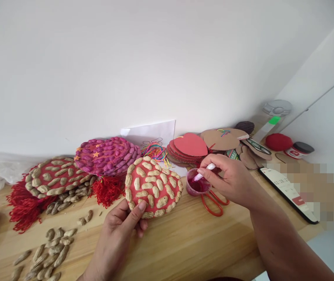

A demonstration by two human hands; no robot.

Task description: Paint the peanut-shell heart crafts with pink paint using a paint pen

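Held up in my left hand (128, 220) is a red heart-shaped card (148, 167) covered with unpainted peanuts in their shells, thumb on its front and fingers behind. My right hand (228, 179) pinches a white-handled paintbrush (204, 171), its tip down inside a clear plastic cup (194, 192) of magenta paint. Red-handled scissors (213, 208) lie beside the cup, partly behind it. The brush's bristles are not plainly visible in the paint.
A purple-painted peanut heart (108, 156) and an unpainted one (55, 177), both with red yarn tassels, lie left. Loose peanuts (49, 253) are spread front left. Behind are stacked red hearts (190, 144) and coloured cords (155, 150). A paint jar (299, 150) and red yarn ball (278, 142) stand right.
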